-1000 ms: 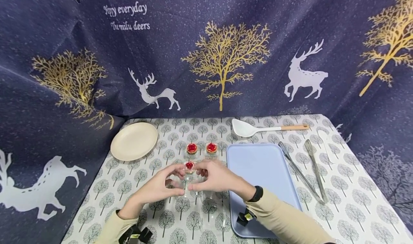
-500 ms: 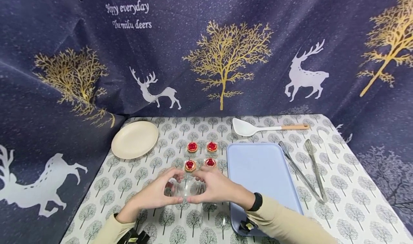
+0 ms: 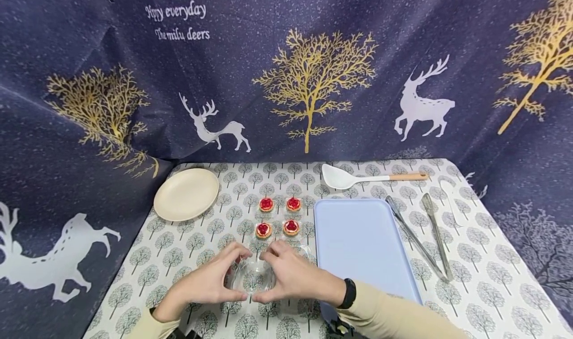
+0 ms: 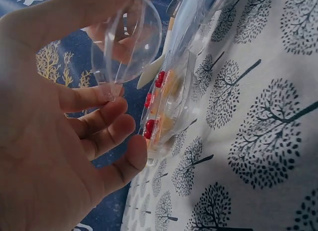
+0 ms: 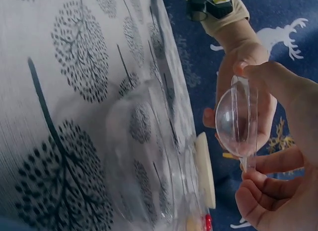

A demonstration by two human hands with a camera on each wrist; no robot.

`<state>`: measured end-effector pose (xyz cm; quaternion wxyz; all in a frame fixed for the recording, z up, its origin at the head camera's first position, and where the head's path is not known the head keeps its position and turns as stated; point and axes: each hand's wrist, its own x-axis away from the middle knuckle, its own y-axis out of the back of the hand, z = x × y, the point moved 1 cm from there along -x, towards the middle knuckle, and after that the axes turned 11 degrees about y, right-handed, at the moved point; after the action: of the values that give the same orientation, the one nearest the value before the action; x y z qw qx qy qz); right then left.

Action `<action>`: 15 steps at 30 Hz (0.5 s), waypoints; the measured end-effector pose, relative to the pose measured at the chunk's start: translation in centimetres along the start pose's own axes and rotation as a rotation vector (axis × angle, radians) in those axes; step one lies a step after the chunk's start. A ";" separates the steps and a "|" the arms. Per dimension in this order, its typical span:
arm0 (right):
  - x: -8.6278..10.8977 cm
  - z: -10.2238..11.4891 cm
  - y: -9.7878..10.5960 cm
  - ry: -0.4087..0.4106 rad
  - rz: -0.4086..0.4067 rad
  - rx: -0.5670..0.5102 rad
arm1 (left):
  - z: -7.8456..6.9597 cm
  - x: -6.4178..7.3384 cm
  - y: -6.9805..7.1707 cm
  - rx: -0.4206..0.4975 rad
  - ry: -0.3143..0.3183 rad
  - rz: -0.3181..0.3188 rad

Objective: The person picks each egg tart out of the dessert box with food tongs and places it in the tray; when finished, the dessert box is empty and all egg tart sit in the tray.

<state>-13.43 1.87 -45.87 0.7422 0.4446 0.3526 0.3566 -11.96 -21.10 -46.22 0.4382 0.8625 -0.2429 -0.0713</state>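
You are holding a clear dome (image 3: 252, 278) between both hands, just above the patterned tablecloth (image 3: 134, 284), on your side of the four small tarts (image 3: 263, 230). Your left hand (image 3: 208, 282) is pinching its rim from one side; your right hand (image 3: 300, 278) is gripping the opposite side between thumb and fingers. Nothing is showing inside the dome. The tarts are sitting in two pairs, well left of the tongs (image 3: 417, 237), while a larger clear container (image 5: 141, 146) is lying near your right hand. The blue tray (image 3: 358, 244) is resting beyond it, and the plate (image 3: 186, 194) is lying farther off on the left.

The step in hand is looking like a two-handed handling of the dome — positioning or opening it, though you aren't giving enough away to tell which. The next move is calling for an even, light pinch — squeezing harder could be bending that thin rim.
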 end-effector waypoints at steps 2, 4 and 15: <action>0.0 0.2 -0.3 0.035 -0.013 0.048 | 0.1 0.2 -0.2 -0.034 -0.003 -0.007; -0.1 0.4 -0.5 0.064 -0.023 0.091 | 0.1 0.4 -0.3 -0.064 0.001 -0.009; -0.2 1.2 -2.0 0.119 -0.017 0.217 | 0.4 0.9 -0.8 -0.154 0.023 -0.012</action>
<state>-12.10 0.55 -47.28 0.6705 0.4974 0.4360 0.3360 -11.02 -21.42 -46.98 0.5054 0.8286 -0.2263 -0.0825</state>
